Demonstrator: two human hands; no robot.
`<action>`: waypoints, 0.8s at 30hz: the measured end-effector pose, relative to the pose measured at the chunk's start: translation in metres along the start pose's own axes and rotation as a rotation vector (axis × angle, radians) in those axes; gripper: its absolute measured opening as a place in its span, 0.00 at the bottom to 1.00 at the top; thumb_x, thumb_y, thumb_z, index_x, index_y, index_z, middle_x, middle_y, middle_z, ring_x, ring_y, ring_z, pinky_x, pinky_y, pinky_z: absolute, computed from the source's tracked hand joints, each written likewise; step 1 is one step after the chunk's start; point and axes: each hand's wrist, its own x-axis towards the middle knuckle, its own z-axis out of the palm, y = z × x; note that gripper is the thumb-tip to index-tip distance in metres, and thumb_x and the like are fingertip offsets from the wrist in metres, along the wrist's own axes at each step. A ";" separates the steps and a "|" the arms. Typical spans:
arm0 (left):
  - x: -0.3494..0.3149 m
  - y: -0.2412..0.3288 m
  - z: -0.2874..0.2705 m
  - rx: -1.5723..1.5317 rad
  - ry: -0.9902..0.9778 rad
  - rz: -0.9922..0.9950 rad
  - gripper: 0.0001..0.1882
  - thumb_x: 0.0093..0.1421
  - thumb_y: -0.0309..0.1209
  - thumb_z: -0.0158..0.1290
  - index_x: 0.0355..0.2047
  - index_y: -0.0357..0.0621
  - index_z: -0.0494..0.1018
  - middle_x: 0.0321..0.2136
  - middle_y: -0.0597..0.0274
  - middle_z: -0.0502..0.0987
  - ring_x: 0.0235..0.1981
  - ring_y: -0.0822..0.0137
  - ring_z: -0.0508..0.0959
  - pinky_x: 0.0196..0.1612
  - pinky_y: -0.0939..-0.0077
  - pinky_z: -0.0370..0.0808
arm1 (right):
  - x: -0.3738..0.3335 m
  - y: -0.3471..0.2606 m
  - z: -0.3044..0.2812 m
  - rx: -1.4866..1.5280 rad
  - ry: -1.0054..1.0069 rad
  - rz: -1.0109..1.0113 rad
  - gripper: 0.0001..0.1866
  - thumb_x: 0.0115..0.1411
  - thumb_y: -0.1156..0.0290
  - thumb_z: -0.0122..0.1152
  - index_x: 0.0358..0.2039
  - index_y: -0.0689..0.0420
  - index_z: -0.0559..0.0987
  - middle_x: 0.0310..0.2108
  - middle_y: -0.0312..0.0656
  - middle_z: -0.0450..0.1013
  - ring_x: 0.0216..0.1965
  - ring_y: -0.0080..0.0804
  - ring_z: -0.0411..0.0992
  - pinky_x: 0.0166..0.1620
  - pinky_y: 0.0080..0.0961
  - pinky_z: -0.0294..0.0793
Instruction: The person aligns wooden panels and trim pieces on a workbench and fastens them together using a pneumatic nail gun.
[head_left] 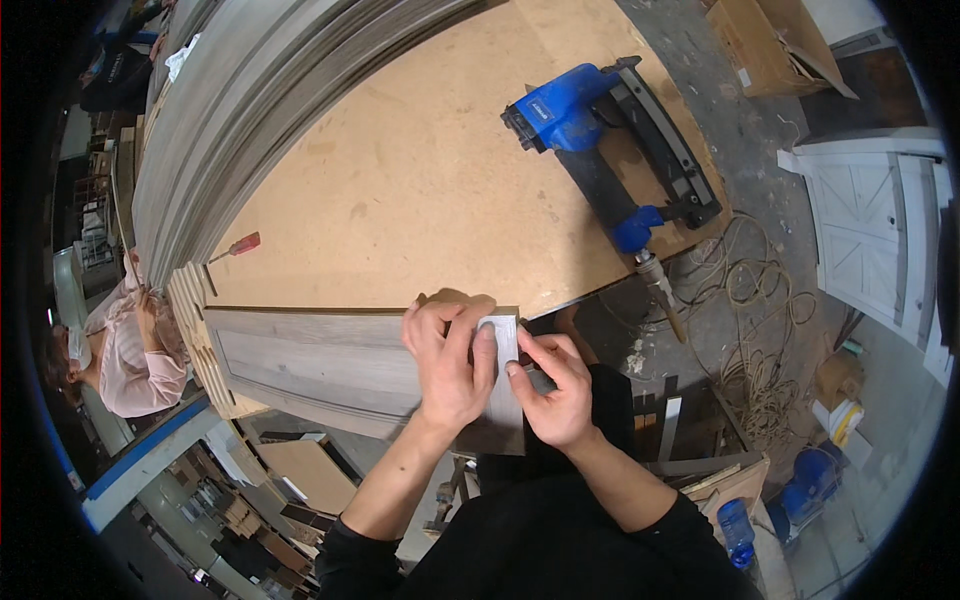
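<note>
Left hand (450,372), fingers loosely spread on panel (318,362), likely steadying it; right hand's (560,397) pinching pale strip (506,341) (nailer (572,112) far right).

From the wearer's head we go, a wide fisheye looking down — forearms (398,485) up from the lower edge, left hand (448,365) and right hand (556,392) near, just below centre! The desk (360,215) stretches ahead, edges curving toward the dark rim — and the sweep takes in floor (738,150) at right, a co-worker (138,375) far left.
</note>
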 end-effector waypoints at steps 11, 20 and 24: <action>-0.001 0.005 -0.001 0.040 -0.063 0.087 0.39 0.43 0.45 0.68 0.54 0.46 0.68 0.50 0.52 0.66 0.57 0.50 0.62 0.68 0.38 0.46 | 0.010 0.003 -0.023 0.293 -0.158 -0.007 0.24 0.62 0.82 0.45 0.59 0.64 0.76 0.47 0.51 0.73 0.44 0.39 0.73 0.51 0.29 0.73; -0.003 0.007 0.005 0.085 -0.043 0.085 0.38 0.43 0.40 0.66 0.54 0.45 0.66 0.50 0.48 0.65 0.56 0.45 0.62 0.67 0.34 0.47 | 0.121 -0.058 -0.083 -0.611 0.191 -0.459 0.19 0.52 0.74 0.68 0.46 0.56 0.81 0.40 0.46 0.77 0.42 0.46 0.75 0.43 0.40 0.76; -0.003 0.008 0.006 0.102 -0.061 0.092 0.38 0.43 0.40 0.66 0.54 0.44 0.66 0.49 0.48 0.65 0.56 0.43 0.62 0.67 0.33 0.46 | 0.176 -0.049 -0.060 -0.788 0.190 -0.375 0.27 0.50 0.76 0.69 0.53 0.50 0.77 0.47 0.45 0.72 0.46 0.47 0.72 0.45 0.41 0.76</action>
